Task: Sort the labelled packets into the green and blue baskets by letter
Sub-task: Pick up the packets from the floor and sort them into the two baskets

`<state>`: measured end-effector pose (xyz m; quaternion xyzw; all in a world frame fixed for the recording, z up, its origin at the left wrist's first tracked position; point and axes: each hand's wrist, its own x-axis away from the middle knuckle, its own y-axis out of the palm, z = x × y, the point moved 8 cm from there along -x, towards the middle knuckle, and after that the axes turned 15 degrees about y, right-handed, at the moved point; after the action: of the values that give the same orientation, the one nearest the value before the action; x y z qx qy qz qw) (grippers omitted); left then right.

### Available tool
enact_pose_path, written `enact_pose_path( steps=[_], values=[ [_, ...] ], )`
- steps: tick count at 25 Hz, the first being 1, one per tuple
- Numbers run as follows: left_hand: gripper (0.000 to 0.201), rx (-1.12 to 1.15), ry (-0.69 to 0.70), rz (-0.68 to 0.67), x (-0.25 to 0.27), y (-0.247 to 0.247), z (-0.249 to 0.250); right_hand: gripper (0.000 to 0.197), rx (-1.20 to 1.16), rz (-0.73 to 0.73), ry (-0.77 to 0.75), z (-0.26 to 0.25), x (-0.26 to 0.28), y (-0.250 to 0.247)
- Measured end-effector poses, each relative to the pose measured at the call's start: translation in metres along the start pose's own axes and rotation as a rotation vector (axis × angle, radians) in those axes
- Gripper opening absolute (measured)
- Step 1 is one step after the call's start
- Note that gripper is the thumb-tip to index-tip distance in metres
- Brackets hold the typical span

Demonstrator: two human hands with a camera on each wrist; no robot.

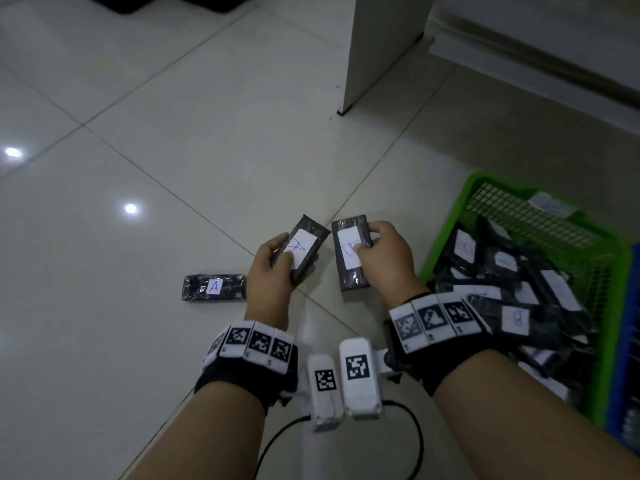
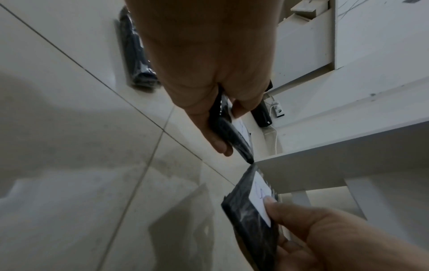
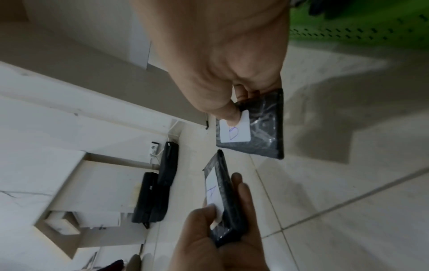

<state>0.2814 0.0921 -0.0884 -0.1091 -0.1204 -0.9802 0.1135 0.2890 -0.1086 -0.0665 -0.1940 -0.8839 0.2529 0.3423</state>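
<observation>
While my left hand (image 1: 268, 271) grips the A packet (image 1: 300, 250) and my right hand (image 1: 384, 263) the B packet (image 1: 349, 252) above the floor, I should read both labels, then drop B into the green basket (image 1: 450, 244) just right.

The head camera looks steeply down at the floor (image 1: 173, 168); each wrist camera peers close along its own hand, and all three catch both held packets.

The blue plastic basket (image 1: 628, 341) is cut off by the head view's right edge (only a strip shows). Several white paper labels (image 1: 550, 204) in the green mesh basket (image 1: 485, 183) look too blurred to read.
</observation>
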Motion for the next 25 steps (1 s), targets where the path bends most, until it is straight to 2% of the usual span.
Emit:
enact_pose_path(
  steps=[5,9,13,17,21,25],
  values=[
    [0.034,-0.083,0.069,-0.067,0.017,0.053,0.011,0.033,-0.291,0.063,0.033,0.010,0.004,-0.059],
    [0.035,-0.038,0.086,-0.142,0.037,0.103,0.013,0.038,-0.340,0.099,0.022,0.025,0.003,-0.118],
    [0.047,-0.020,0.080,-0.229,0.057,0.146,0.012,0.043,-0.325,0.262,0.086,0.064,0.001,-0.186],
    [0.042,-0.046,0.053,-0.266,0.073,0.164,0.005,0.047,-0.187,0.243,0.127,0.091,0.000,-0.196],
    [0.040,-0.096,0.029,-0.228,0.076,0.159,-0.002,0.038,-0.095,0.247,0.067,0.094,0.009,-0.193],
    [0.044,-0.190,0.074,-0.295,0.087,0.167,0.003,0.030,-0.125,0.344,-0.017,0.098,0.024,-0.197]
  ],
)
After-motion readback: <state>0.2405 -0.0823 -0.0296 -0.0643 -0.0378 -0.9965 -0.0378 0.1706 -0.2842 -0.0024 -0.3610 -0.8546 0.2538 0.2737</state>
